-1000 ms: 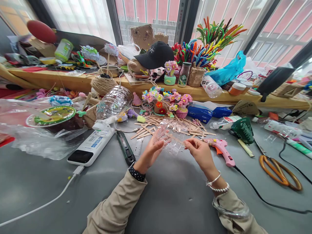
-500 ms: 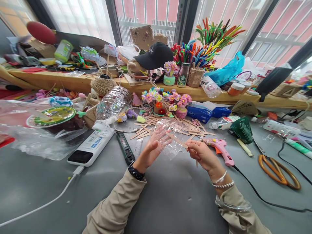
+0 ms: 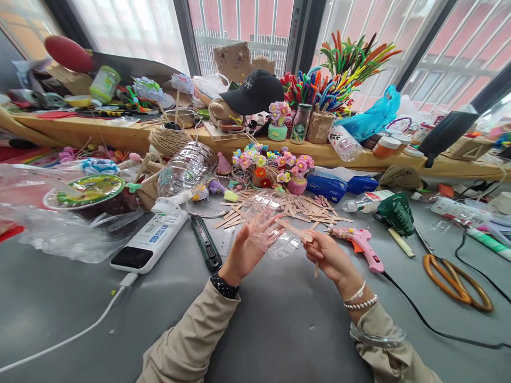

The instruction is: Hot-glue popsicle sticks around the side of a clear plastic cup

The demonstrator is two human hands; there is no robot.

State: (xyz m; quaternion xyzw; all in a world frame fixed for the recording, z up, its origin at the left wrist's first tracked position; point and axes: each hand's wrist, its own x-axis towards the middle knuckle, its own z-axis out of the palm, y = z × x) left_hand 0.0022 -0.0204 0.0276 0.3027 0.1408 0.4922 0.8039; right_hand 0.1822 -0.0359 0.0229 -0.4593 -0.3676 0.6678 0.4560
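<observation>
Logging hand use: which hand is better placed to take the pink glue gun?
Right, likely: the right hand is beside the glue gun, though holding sticks; the left hand grips the plastic cup.

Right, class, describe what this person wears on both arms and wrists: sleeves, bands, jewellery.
Both arms wear beige fabric sleeves: left sleeve, right sleeve. By the left hand, a black cuff with white dots peeks out. By the right hand sit a thin silver bangle and a white bead bracelet; a clear plastic bangle rings the sleeve.
</observation>
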